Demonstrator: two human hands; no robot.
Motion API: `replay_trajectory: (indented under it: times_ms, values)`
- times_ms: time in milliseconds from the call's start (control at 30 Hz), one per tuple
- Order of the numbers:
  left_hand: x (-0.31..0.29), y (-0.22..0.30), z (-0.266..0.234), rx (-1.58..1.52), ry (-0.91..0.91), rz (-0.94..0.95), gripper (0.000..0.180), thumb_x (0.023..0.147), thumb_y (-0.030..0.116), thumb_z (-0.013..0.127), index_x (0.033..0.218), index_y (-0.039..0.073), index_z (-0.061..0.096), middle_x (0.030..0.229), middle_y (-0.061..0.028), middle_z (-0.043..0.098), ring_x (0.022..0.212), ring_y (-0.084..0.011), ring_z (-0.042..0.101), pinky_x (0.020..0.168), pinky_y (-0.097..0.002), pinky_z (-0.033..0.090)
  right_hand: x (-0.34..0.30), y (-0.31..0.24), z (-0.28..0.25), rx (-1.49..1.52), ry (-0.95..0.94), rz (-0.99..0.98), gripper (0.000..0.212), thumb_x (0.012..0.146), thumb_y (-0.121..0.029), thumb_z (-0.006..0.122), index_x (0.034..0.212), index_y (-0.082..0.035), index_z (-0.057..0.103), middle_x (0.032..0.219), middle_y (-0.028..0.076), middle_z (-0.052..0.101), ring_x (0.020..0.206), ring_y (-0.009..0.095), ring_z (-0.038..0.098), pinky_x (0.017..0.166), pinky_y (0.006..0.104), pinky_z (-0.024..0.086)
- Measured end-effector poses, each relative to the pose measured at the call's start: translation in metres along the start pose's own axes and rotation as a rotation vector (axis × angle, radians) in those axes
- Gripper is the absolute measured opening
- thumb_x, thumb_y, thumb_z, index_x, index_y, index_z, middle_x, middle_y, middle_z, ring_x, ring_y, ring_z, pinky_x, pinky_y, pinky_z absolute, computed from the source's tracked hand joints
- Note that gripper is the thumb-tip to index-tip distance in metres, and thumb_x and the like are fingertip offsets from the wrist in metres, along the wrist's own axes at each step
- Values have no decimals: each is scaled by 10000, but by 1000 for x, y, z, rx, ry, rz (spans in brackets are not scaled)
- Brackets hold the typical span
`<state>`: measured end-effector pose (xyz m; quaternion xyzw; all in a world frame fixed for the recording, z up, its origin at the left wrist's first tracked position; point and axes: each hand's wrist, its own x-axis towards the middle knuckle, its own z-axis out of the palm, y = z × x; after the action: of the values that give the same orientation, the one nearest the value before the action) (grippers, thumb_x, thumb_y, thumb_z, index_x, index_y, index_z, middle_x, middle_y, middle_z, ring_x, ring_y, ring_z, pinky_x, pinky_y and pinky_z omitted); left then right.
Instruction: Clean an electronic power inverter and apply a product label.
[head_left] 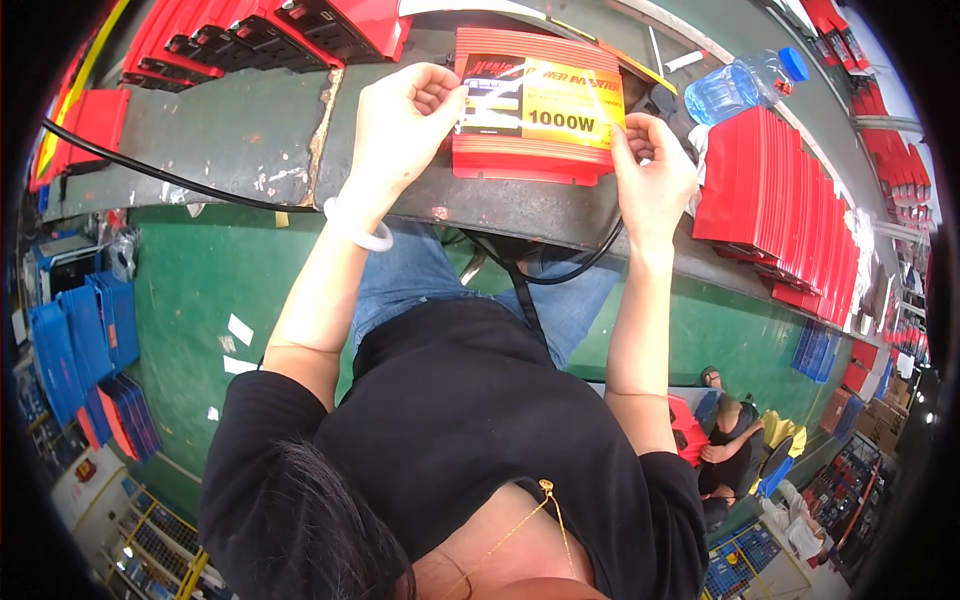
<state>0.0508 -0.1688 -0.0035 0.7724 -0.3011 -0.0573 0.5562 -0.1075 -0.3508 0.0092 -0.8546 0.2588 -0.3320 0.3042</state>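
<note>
On the workbench right before me lies a red power inverter (pixel 530 168) with a ribbed case. A glossy yellow and black label (pixel 568 95) covers most of its top face and catches bright glare. My left hand (pixel 412 120) pinches the label's left edge between thumb and forefinger, its other fingers curled in. At the label's right edge, the thumb and forefinger of my right hand (pixel 652 165) pinch the lower corner. Whether the label is stuck down flat everywhere cannot be made out.
Red casings (pixel 775 200) stand in a long row at the right; more red units (pixel 250 40) line the back left. A clear bottle (pixel 735 88) with a blue cap lies beyond my right hand. A black cable (pixel 165 178) crosses the bench's left side. Another person (pixel 735 445) sits behind me.
</note>
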Motion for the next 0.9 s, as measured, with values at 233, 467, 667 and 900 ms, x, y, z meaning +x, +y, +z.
replay_trajectory:
  times_ms: [233,467,667,900]
  values:
    - [0,10,-3,47,-19,-6,140,795,101,677,871,-12,646,702,1,611,631,-29,531,606,-172,450,-1,-1,0,-62,9,-65,164,770,-55,680,915,5,633,721,39,623,632,77,550,612,219,467]
    - [0,10,-4,44,-44,-28,140,783,94,682,871,-9,645,692,0,608,624,-32,529,605,-177,453,-1,-4,0,-74,13,-66,179,762,-63,687,924,-8,632,717,44,617,628,90,551,610,228,470]
    - [0,14,-3,56,-48,-21,138,782,96,684,868,-6,645,684,6,605,614,-31,524,596,-177,448,0,-4,0,-88,13,-72,166,763,-69,686,911,-16,633,713,40,618,626,93,559,609,231,473]
    - [0,12,-2,75,-8,17,127,754,93,678,834,-1,648,664,-40,628,585,-71,572,571,-206,465,1,-6,0,-82,8,-74,146,760,-59,673,888,-9,622,725,65,620,625,128,588,606,248,482]
